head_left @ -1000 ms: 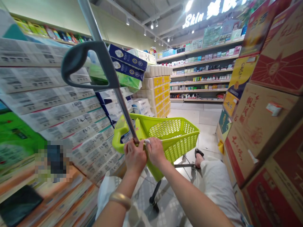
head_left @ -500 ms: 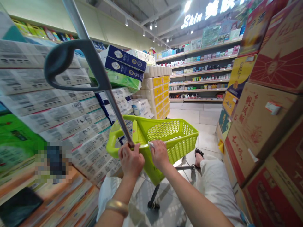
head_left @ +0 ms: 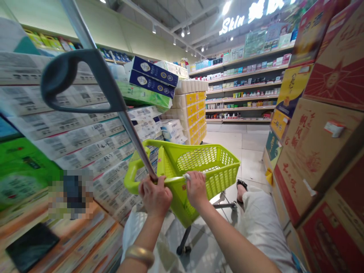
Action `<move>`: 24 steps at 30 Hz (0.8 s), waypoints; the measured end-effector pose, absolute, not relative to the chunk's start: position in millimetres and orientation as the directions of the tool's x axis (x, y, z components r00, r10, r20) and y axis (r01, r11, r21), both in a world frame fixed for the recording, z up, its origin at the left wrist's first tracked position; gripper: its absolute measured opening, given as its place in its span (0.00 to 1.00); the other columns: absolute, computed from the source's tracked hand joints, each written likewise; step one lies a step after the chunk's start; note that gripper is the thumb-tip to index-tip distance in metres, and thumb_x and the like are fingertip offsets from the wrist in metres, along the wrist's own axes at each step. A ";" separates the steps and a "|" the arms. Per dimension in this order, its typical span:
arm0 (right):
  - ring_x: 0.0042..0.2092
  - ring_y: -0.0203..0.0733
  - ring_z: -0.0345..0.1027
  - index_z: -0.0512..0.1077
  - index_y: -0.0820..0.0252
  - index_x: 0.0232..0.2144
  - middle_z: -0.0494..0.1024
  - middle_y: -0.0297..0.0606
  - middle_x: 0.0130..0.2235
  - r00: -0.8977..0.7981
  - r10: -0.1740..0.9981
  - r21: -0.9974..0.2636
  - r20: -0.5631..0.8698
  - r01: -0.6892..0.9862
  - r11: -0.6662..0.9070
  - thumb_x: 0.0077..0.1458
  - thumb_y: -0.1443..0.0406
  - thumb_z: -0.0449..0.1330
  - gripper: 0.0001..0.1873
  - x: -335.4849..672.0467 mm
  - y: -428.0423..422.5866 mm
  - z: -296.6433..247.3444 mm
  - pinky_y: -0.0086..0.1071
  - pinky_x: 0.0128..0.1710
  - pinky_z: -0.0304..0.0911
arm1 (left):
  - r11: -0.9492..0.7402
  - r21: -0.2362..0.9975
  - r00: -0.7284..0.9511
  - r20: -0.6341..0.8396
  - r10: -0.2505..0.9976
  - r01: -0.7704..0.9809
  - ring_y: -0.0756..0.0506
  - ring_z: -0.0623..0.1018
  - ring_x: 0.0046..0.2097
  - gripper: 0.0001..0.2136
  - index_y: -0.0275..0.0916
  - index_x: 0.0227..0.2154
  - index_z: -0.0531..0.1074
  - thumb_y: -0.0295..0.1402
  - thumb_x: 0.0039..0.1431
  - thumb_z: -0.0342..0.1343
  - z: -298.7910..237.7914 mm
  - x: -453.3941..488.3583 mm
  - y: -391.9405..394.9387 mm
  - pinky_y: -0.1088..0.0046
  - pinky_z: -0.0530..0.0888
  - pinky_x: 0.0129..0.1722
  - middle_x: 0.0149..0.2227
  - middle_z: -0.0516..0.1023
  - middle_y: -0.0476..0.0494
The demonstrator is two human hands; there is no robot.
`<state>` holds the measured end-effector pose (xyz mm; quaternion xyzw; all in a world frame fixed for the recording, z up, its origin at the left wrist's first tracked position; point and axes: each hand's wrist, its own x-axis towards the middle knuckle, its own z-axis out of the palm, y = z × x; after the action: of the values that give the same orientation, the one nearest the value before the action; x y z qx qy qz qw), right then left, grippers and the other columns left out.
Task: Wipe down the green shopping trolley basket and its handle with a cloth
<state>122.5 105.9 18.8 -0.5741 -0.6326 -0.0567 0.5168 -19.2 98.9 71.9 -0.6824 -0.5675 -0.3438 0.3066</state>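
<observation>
One left hand [head_left: 156, 195] clamps fingers around the metal pole [head_left: 138, 145]. Right hand [head_left: 196, 189]: fingers clamped on white wad [head_left: 186, 176], against green cart [head_left: 179, 197].

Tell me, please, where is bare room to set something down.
Bare floor tiles lie between the lime-green shopping cart and the stacked cartons, continuing toward the cosmetics shelves. The cart's visible inside looks free. Crowded: its near rim, with left hand, right hand and metal pole; also the left side, with white packs.
</observation>
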 end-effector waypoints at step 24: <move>0.55 0.43 0.62 0.65 0.56 0.55 0.72 0.41 0.52 0.004 0.620 -0.507 0.784 0.580 0.637 0.57 0.72 0.50 0.23 93.6 95.3 29.1 0.45 0.61 0.52 | -0.219 -0.010 0.139 0.800 0.583 0.976 0.35 0.68 0.51 0.13 0.39 0.39 0.77 0.27 0.52 0.52 68.4 -22.2 97.3 0.53 0.60 0.54 0.48 0.65 0.32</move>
<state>93.6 95.3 29.1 -0.4254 -0.7055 0.0178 0.5666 -22.2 97.3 68.4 -0.6994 -0.5573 -0.3466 0.2830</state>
